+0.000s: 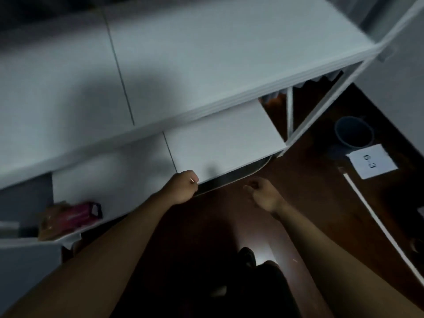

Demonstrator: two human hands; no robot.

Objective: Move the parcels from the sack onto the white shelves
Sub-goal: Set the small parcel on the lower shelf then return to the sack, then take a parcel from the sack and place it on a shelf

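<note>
Both hands look empty: left hand (pixel 184 188) curled into a fist right at the lower white shelf (pixel 224 138) edge, right hand (pixel 263 195) loosely curled just beside it. Only parcel visible is a pink parcel (pixel 78 213) far left of the fingers. No sack in view.

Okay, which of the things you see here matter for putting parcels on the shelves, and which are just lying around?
For the job:
- white shelves
- pink parcel on the lower shelf
- left hand
- right hand

Just lying about:
- grey bucket on the floor
- paper marked 6-3
</note>
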